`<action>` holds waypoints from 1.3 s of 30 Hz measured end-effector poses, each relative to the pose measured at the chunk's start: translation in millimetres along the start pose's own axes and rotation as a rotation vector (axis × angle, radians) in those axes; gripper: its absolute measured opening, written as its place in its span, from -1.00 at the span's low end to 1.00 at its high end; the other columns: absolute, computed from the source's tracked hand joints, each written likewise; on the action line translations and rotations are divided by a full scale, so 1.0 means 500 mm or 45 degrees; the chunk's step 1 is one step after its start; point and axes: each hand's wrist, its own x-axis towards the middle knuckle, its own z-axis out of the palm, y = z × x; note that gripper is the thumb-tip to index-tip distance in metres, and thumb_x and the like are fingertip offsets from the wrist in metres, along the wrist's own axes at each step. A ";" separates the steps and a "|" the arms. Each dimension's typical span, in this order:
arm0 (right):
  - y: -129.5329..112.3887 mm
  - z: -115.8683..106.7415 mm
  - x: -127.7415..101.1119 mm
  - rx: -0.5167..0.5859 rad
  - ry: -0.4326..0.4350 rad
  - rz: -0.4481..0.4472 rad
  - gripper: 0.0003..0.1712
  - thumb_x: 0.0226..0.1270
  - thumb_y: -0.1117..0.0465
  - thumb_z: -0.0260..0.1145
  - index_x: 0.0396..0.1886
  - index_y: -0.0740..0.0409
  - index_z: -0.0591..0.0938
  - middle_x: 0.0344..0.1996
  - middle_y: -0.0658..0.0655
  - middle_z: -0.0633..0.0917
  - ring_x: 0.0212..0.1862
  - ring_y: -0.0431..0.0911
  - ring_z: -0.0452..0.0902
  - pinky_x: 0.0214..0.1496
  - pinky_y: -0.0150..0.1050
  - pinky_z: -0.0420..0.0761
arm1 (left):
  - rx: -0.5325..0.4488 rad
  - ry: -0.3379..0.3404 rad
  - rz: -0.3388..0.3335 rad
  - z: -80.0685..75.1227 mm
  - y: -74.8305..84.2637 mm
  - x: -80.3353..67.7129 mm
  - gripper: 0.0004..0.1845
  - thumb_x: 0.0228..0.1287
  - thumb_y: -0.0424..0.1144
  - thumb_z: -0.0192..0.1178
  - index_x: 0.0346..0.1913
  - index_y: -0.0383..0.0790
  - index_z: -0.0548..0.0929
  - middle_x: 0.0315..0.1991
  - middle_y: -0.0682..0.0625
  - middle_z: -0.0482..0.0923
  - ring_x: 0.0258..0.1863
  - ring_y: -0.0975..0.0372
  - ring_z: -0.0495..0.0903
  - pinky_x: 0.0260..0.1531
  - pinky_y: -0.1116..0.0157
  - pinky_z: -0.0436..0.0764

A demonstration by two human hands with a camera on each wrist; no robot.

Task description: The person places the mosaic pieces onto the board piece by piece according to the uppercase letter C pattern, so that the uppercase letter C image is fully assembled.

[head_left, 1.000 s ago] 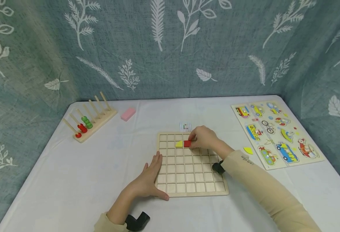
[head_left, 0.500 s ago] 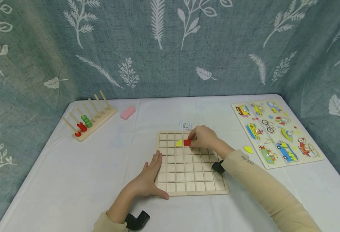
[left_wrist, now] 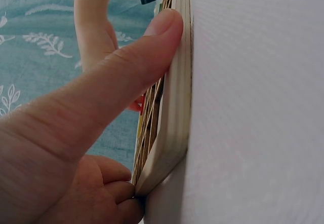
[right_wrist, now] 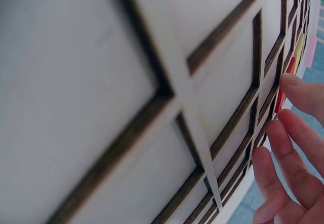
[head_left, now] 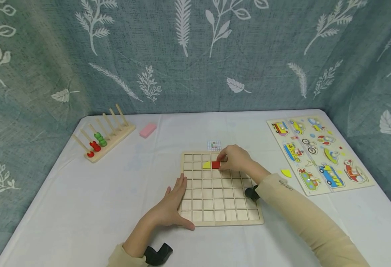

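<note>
A wooden grid board (head_left: 219, 193) lies on the white cloth in front of me, its square cells framed by thin slats. My left hand (head_left: 168, 208) spans the board's near left corner, fingers spread along the left side and thumb against the front edge. In the second row from the back, a yellow tile (head_left: 207, 165) with a curved edge sits beside a red square tile (head_left: 215, 165). My right hand (head_left: 236, 159) pinches the red tile between thumb and finger; the right wrist view shows the thumb on the red tile (right_wrist: 285, 89).
Behind the board lies a small gridded pattern card (head_left: 213, 145). To the right are a yellow quarter-round piece (head_left: 286, 173) and a vehicle picture puzzle (head_left: 319, 152). A peg stand (head_left: 110, 142) with red and green beads and a pink block (head_left: 148, 130) stand back left.
</note>
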 end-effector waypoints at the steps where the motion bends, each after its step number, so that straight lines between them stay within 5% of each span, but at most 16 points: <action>1: 0.000 0.000 0.000 0.000 0.002 -0.002 -0.68 -0.05 0.16 0.47 -0.22 0.12 0.71 -0.24 0.01 0.69 -0.25 -0.11 0.53 -0.20 -0.19 0.52 | -0.001 0.002 -0.001 0.000 0.000 0.000 0.44 -0.48 -0.02 0.58 0.39 -0.45 -0.21 0.42 -0.21 -0.43 0.40 0.01 -0.36 0.29 -0.06 -0.31; 19: 0.017 -0.013 -0.023 0.096 -0.043 0.041 -0.63 -0.05 0.20 0.45 -0.15 0.12 0.68 -0.17 0.07 0.66 -0.23 -0.10 0.53 -0.17 -0.17 0.52 | 0.004 -0.003 -0.006 0.001 0.002 0.001 0.43 -0.47 -0.02 0.57 0.39 -0.44 -0.22 0.42 -0.20 -0.44 0.40 0.03 -0.37 0.30 -0.03 -0.32; 39: 0.062 -0.036 -0.068 0.146 0.061 0.002 -0.63 0.02 0.19 0.41 -0.11 0.17 0.67 -0.19 0.05 0.66 -0.18 -0.05 0.50 -0.19 -0.16 0.52 | -0.012 0.002 -0.009 -0.003 0.006 -0.002 0.43 -0.47 -0.05 0.58 0.39 -0.45 -0.21 0.42 -0.21 -0.43 0.40 0.02 -0.37 0.29 -0.05 -0.33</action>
